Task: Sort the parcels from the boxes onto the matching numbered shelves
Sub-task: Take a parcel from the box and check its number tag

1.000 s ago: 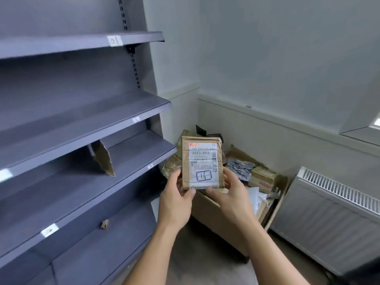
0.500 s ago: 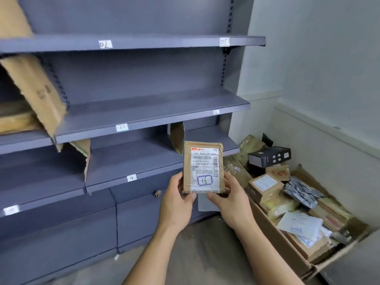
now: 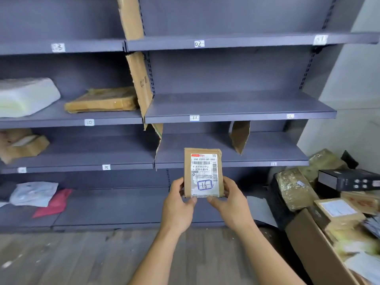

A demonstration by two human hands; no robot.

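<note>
A brown parcel (image 3: 202, 172) marked 16 is held upright in front of the shelves (image 3: 236, 108), pinched at its lower corners by the left grip (image 3: 177, 208) and right grip (image 3: 232, 204), thumbs in front, fingers curled behind. A box (image 3: 308, 243) of parcels is seen at the right

Grey shelves (image 3: 236, 105) carry a white bag (image 3: 24, 95) and brown parcel (image 3: 100, 99).

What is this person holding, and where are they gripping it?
A small brown parcel marked 16, held upright. The left hand pinches its lower left corner and the right hand its lower right corner.
</note>
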